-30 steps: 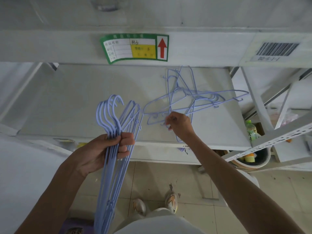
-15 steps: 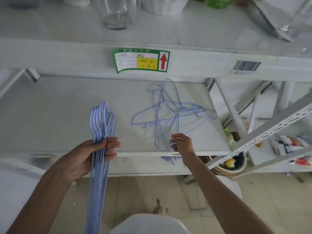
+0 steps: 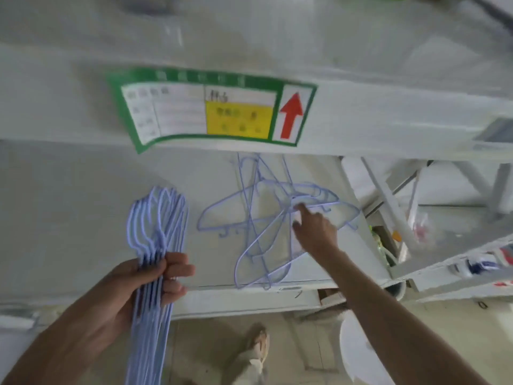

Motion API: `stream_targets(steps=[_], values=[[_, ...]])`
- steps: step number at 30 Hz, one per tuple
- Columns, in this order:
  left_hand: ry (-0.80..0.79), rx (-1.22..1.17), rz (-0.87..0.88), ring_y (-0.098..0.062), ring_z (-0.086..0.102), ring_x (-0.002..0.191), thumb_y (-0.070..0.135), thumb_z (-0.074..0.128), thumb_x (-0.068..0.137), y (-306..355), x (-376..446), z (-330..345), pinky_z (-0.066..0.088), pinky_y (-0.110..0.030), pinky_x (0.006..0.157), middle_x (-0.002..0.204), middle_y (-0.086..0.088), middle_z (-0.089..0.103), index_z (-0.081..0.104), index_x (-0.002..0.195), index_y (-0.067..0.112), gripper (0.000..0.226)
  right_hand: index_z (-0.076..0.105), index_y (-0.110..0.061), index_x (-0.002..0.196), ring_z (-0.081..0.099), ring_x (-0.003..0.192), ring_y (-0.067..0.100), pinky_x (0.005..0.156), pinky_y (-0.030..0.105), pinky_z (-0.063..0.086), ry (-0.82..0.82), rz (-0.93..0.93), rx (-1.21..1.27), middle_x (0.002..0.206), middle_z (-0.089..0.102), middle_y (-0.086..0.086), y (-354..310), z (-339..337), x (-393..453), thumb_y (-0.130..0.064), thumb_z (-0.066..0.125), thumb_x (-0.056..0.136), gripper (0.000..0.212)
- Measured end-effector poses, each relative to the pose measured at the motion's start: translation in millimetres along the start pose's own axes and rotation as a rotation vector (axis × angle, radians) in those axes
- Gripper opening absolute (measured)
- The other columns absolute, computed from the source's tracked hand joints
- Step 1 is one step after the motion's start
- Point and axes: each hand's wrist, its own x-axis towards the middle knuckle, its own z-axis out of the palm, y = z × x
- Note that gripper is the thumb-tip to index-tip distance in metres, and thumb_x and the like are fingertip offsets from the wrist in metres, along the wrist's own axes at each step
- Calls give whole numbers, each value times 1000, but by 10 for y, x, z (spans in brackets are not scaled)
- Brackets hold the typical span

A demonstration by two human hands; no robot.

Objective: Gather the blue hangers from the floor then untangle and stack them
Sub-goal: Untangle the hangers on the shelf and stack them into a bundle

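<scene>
Midway through the sorting, a person stands at a white shelf (image 3: 83, 218), the left hand (image 3: 144, 290) wrapped around a neat bundle of blue hangers (image 3: 155, 223) whose hooks rise together above the fist while the bodies hang down past the shelf's front edge toward the floor. The fingers (image 3: 177, 269) of that hand curl firmly round the bundle's necks. To the right, a tangled heap of hangers (image 3: 258, 218) lies flat on the shelf, spreading from near the front edge toward the back, under a green, yellow and red label (image 3: 211, 109) fixed to the rail above. The right hand (image 3: 313, 232) reaches into the heap near its right side, its index finger extended and touching the wires where several hooks cross; motion blur hides whether the other fingers pinch anything.

The step in hand appears to be freeing one hanger from the heap. It would go best by taking a single hanger by its neck, just below the hook, and lifting it slowly along the line of the others, turning it so the hook slips clear. A hard pull would likely drag the whole knot over the front edge. A foot (image 3: 258, 340) shows on the floor below.
</scene>
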Motion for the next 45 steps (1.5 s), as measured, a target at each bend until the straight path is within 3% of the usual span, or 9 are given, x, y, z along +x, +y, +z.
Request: stream_targets(steps=[5,9,13,17,25,29,33,36,45], values=[[-38,22,21,-24,74,60,11,50,85,-14,194,138,64,-34,65,92,-21,78,83,89,2,34,50,-22,140,74,103,34,77,40,56,81,-199,-294,111,74,11,-49,182,513,-33,59,103,41],[-10,49,44,-25,77,68,12,52,86,-40,203,56,64,-36,70,99,-21,79,83,94,5,33,68,-22,98,74,63,22,49,28,50,83,-335,-627,76,70,1,-98,95,377,-10,79,80,24],[-35,67,27,-26,77,72,13,53,88,0,153,-22,64,-35,71,106,-23,77,82,99,5,32,68,-16,100,74,73,25,47,32,39,188,-422,-684,104,66,6,-12,-120,321,-8,72,88,15],[-54,102,35,-24,78,74,15,53,89,112,109,-49,64,-34,73,109,-21,77,81,102,7,32,67,-9,87,67,46,28,41,26,44,407,-377,-535,59,64,8,160,-379,155,-11,83,75,20],[-101,60,95,-19,78,71,13,51,89,289,12,-53,64,-32,72,103,-16,79,83,98,8,33,65,-6,107,70,97,47,79,44,55,148,186,60,104,70,27,413,-577,-2,-28,48,104,28],[-51,33,73,-19,77,66,11,49,92,248,63,-105,64,-33,68,97,-16,80,83,95,7,35,55,-17,74,56,80,27,57,30,38,-4,401,613,91,62,18,143,-326,171,-18,52,103,29],[-16,48,14,-20,77,65,11,49,92,207,126,-204,65,-37,70,98,-19,79,82,97,4,34,68,-3,98,62,94,34,69,35,45,-14,434,824,107,69,28,-199,78,429,-15,47,102,25],[-6,64,-1,-19,75,63,13,52,87,175,155,-250,64,-36,70,97,-18,79,82,97,5,33,74,2,112,67,113,39,95,40,53,18,459,795,118,73,24,-341,233,535,-20,48,101,36],[13,55,-36,-22,75,61,13,53,85,42,176,-167,64,-36,68,93,-19,79,82,92,5,31,64,-11,122,68,115,37,89,39,51,97,312,187,123,71,14,-380,422,616,-36,52,99,36]])
